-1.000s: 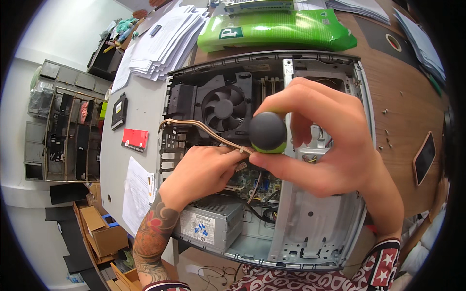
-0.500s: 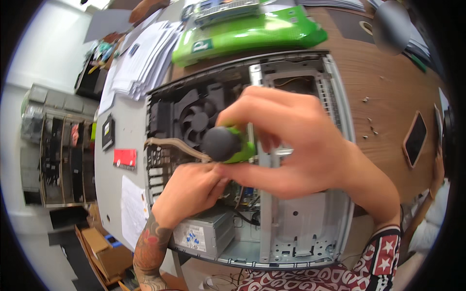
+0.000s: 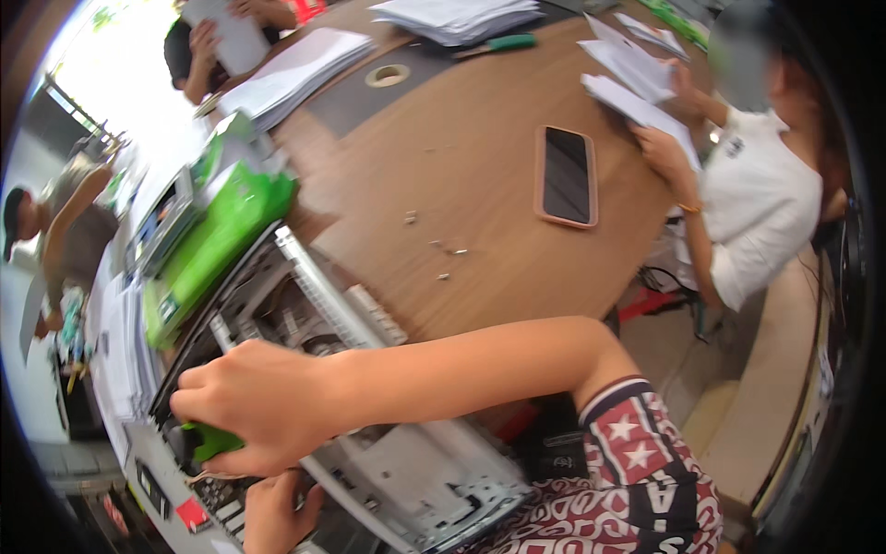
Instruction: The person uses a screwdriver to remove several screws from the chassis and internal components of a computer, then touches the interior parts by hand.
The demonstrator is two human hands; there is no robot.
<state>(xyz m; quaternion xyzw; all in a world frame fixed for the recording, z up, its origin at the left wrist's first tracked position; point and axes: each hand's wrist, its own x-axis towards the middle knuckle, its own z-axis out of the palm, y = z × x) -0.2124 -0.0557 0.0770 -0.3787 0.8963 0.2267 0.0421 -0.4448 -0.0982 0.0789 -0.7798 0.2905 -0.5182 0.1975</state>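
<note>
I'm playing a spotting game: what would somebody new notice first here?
Probably the right hand, holding a green and black tool over the open computer at lower left. Then perhaps the shiny green bag beyond the computer, and the pink-edged phone on the brown table, right of the picture's middle.

Our bent right arm [image 3: 461,374] reaches leftward across our front, the right hand [image 3: 263,406] curled in a grip; our left hand [image 3: 275,517] sits close below, partly out of view.
</note>
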